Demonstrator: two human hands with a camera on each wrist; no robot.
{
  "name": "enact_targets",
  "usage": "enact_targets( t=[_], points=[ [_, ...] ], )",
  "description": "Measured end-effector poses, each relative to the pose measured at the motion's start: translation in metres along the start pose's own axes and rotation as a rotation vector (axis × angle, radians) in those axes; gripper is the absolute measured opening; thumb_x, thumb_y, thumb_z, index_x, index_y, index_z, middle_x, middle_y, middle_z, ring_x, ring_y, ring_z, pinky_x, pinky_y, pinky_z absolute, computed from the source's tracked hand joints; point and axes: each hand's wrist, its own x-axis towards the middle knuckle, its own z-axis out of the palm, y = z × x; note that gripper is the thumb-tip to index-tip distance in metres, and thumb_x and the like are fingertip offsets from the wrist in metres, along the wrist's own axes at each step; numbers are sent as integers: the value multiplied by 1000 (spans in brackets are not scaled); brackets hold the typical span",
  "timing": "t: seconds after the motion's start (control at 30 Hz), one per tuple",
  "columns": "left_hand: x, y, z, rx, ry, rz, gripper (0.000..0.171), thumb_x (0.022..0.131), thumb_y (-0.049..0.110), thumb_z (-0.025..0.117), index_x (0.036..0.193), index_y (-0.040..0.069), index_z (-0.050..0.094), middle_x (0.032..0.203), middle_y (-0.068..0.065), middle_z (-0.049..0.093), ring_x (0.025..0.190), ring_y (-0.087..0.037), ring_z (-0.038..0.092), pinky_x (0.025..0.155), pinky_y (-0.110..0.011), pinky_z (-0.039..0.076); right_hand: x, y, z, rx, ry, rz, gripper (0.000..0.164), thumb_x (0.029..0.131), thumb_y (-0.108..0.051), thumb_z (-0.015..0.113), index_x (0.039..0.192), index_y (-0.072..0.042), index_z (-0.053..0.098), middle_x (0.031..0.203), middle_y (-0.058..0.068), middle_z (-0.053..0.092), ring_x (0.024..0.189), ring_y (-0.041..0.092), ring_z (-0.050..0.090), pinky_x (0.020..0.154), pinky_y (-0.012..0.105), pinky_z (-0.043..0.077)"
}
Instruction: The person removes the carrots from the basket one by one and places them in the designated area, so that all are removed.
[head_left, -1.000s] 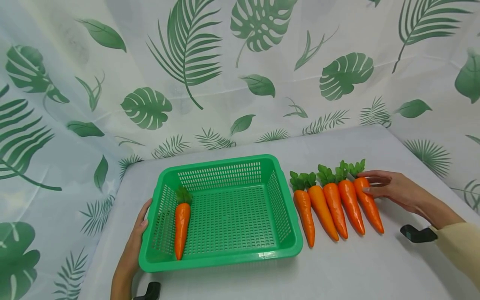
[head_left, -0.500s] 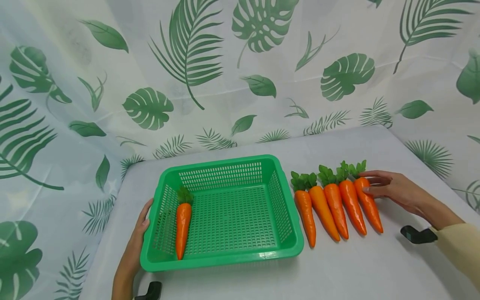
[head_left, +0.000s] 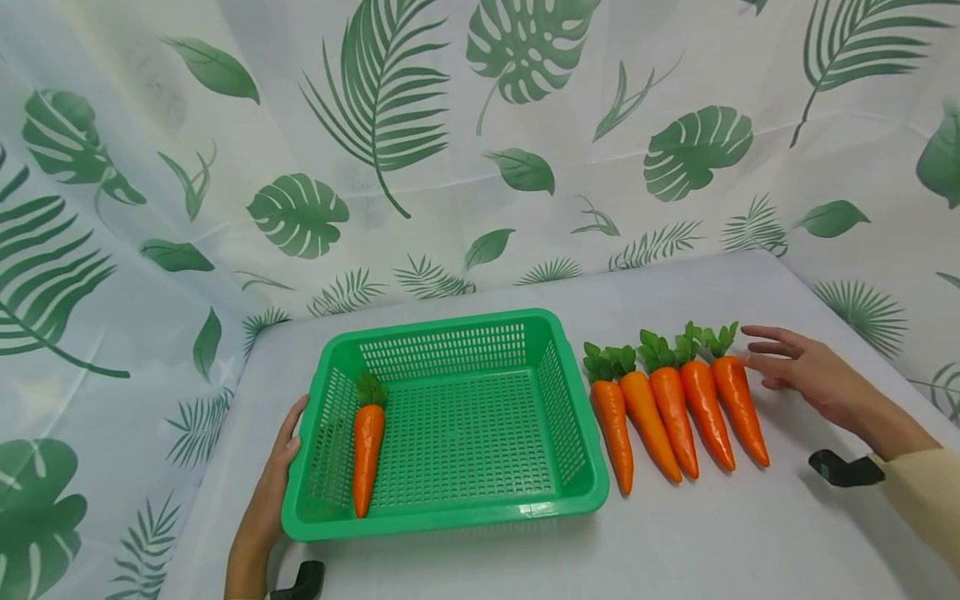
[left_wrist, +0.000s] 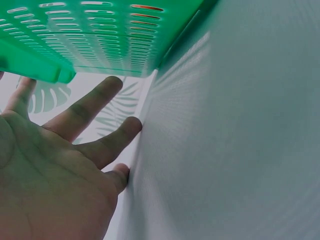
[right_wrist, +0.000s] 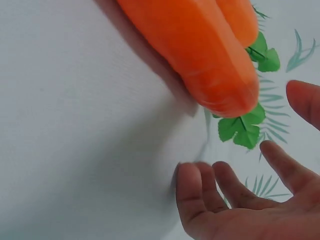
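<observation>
A green plastic basket (head_left: 450, 521) stands on the table with one carrot (head_left: 367, 458) lying along its left side. My left hand (head_left: 270, 479) rests against the basket's left wall, and in the left wrist view its fingers (left_wrist: 107, 145) are spread and fairly straight. Right of the basket, several carrots lie side by side in a row, leafy tops away from me. The rightmost carrot (head_left: 738, 408) is nearest my right hand (head_left: 813, 375), which is just beside its top and holds nothing. In the right wrist view a gap shows between this carrot (right_wrist: 200, 55) and the loosely bent fingers.
A white cloth covers the table (head_left: 675, 542). Behind and at the sides hangs a white curtain (head_left: 570, 225) with green leaf prints. The leftmost carrot (head_left: 612, 433) of the row lies close to the basket's right wall. A black strap end (head_left: 846, 469) juts from the right wrist.
My right hand has let go of the rightmost carrot and drawn a little to the right, its fingers opening. The left hand and the basket stay in place.
</observation>
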Motion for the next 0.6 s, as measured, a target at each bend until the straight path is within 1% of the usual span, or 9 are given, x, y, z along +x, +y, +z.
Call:
enact_targets(
  t=[0.07, 0.13, 0.17, 0.23, 0.3, 0.37, 0.5, 0.57, 0.6],
  points=[
    [0, 1, 0, 6, 0, -1, 58, 118, 40, 18, 174, 27, 13, 176, -8, 13, 144, -14, 28, 101, -17, 35, -1, -1, -2, 16, 13, 7, 74, 116, -41, 43, 167, 6, 17, 162, 43, 23, 135, 61, 41, 79, 19, 51],
    [0, 1, 0, 9, -1, -3, 58, 118, 40, 18, 174, 27, 13, 176, -9, 13, 143, -15, 30, 101, -17, 36, -1, -1, -4, 22, 26, 14, 76, 115, -44, 42, 168, 4, 16, 163, 42, 22, 138, 60, 38, 79, 19, 52],
    [0, 2, 0, 9, -2, -4, 58, 118, 40, 18, 174, 27, 13, 176, -10, 13, 142, -16, 31, 100, -18, 37, -2, -1, -4, 30, 32, 19, 77, 115, -45, 42, 168, 4, 15, 164, 41, 21, 139, 60, 35, 86, 25, 55],
    [0, 3, 0, 9, -5, -4, 58, 118, 40, 19, 174, 27, 14, 176, -10, 14, 141, -16, 32, 100, -18, 38, -3, -2, -6, 33, 45, 25, 79, 115, -49, 41, 169, 2, 13, 166, 41, 19, 141, 61, 32, 100, 45, 54],
    [0, 3, -1, 12, -6, -6, 57, 118, 39, 19, 174, 27, 14, 176, -9, 14, 142, -16, 31, 100, -17, 37, -5, -3, -7, 38, 64, 28, 81, 114, -50, 41, 169, 1, 12, 167, 40, 17, 142, 62, 29, 106, 68, 43],
    [0, 3, -2, 17, -5, -9, 57, 118, 39, 19, 174, 28, 14, 176, -8, 13, 142, -16, 30, 101, -17, 36, -6, -4, -9, 51, 91, 23, 81, 114, -51, 40, 170, 0, 11, 168, 39, 15, 143, 63, 26, 104, 82, 30],
    [-2, 1, -3, 10, -4, -29, 57, 118, 40, 19, 174, 28, 14, 176, -8, 13, 143, -15, 28, 101, -17, 33, -6, -9, -9, 89, 148, 30, 80, 114, -51, 40, 171, -2, 11, 170, 36, 14, 144, 60, 24, 107, 80, 28],
    [-3, 1, -4, 4, -7, -36, 57, 118, 40, 19, 174, 28, 13, 176, -8, 13, 143, -15, 28, 101, -17, 34, -7, -11, -8, 102, 165, 37, 80, 114, -52, 40, 172, -5, 12, 171, 34, 14, 145, 56, 25, 111, 73, 30],
    [-4, 1, -4, -1, -9, -37, 57, 119, 40, 19, 174, 28, 13, 176, -9, 13, 142, -15, 28, 100, -17, 34, -7, -13, -7, 109, 173, 37, 79, 114, -53, 40, 172, -6, 14, 171, 33, 15, 145, 54, 26, 114, 66, 35]
  ],
)
